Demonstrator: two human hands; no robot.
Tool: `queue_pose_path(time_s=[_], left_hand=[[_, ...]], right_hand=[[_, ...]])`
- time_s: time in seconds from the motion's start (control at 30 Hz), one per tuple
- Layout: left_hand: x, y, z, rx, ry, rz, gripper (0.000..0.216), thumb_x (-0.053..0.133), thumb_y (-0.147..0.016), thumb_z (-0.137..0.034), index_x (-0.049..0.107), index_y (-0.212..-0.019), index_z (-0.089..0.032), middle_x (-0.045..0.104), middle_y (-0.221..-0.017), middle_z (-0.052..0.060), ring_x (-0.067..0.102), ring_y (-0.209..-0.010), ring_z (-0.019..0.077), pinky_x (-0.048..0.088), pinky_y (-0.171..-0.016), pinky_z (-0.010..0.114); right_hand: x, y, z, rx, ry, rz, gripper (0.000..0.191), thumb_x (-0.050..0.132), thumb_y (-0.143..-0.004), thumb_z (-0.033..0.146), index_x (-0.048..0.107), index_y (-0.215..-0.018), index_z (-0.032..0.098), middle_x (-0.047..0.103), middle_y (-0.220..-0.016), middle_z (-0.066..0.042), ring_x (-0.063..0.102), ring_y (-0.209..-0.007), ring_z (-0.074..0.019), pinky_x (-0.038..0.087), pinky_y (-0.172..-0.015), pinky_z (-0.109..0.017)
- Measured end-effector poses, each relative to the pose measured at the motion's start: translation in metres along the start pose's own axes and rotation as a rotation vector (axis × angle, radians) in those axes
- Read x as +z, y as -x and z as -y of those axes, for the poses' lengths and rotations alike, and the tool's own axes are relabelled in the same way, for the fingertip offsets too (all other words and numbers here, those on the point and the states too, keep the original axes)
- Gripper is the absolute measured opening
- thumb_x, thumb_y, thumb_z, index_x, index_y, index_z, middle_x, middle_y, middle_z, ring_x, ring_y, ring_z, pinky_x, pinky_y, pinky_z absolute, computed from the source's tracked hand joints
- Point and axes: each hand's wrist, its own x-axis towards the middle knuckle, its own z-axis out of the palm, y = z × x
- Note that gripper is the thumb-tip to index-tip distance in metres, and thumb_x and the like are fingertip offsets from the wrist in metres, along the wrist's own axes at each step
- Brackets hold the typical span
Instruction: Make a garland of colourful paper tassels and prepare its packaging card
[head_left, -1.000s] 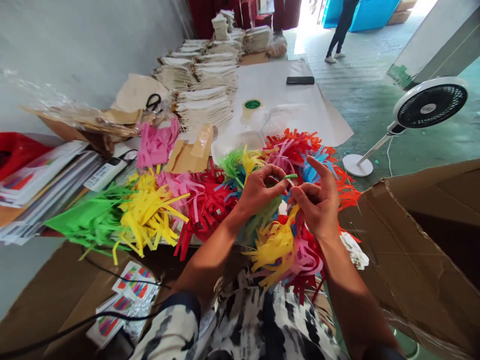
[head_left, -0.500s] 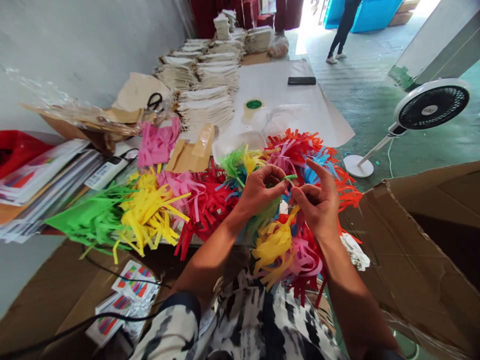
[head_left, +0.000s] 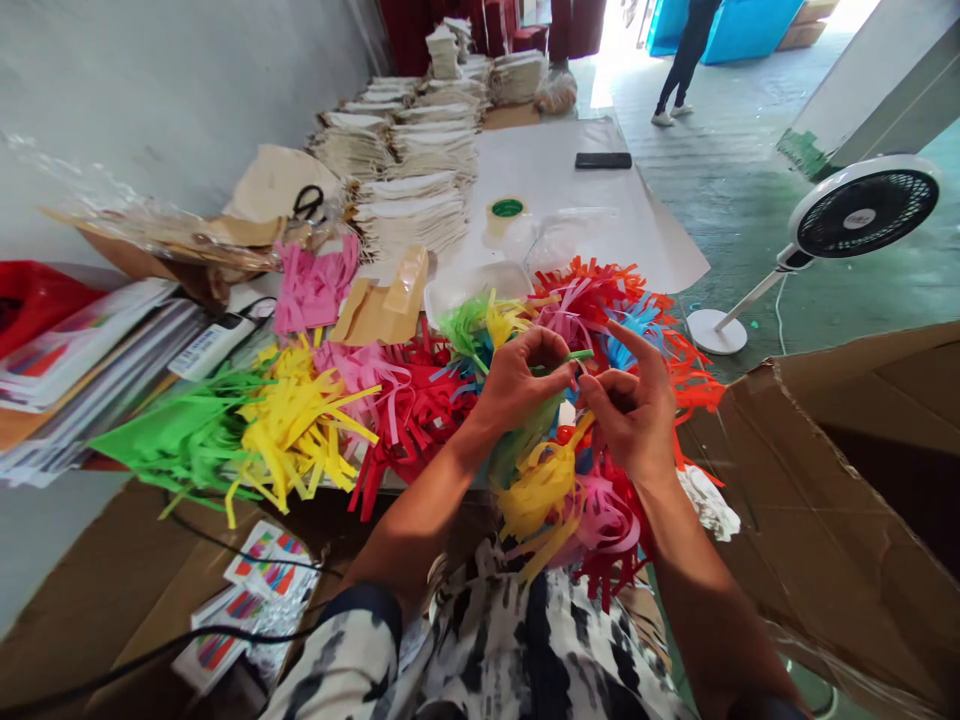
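My left hand [head_left: 523, 378] pinches the twisted top of a green paper tassel [head_left: 579, 356], whose pale fringe seems to fall below the palm. Close beside it, my right hand [head_left: 631, 408] is closed in a pinch with its index finger raised. A thin strand appears between the two pinches, too small to make out well. Beneath the hands hang a yellow tassel [head_left: 541, 490], a pink tassel [head_left: 604, 515] and a red one [head_left: 600, 580]. Behind them, orange-red tassels [head_left: 694, 370] and a blue tassel [head_left: 637, 325] lie on the table.
Green fringed paper [head_left: 180, 430], yellow fringed paper [head_left: 296, 425] and red fringed paper [head_left: 401, 425] line the near table edge. Farther back are tape [head_left: 507, 208], scissors [head_left: 308, 203] and stacked white bundles [head_left: 412, 215]. A fan [head_left: 862, 215] and cardboard box [head_left: 810, 480] stand right. A person [head_left: 686, 60] stands beyond.
The hanging yellow and pink tassels have swung slightly left and down. Both hands keep nearly the same place, with small finger shifts at the pinch.
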Motion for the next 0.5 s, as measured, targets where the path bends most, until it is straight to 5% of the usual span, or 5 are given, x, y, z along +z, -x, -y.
queue_pose_path(time_s=[0.5], left_hand=[[0.002, 0.011, -0.004, 0.094, -0.193, -0.012, 0.015, 0.079, -0.085, -0.025, 0.067, -0.092, -0.018, 0.070, -0.085, -0.001, 0.066, -0.076, 0.0092, 0.054, -0.071, 0.020]], right_hand=[[-0.001, -0.002, 0.000, 0.038, -0.035, 0.016, 0.063, 0.072, -0.097, 0.035, 0.048, -0.155, 0.032, 0.069, -0.072, 0.004, 0.064, -0.059, -0.0171, 0.047, -0.051, -0.031]])
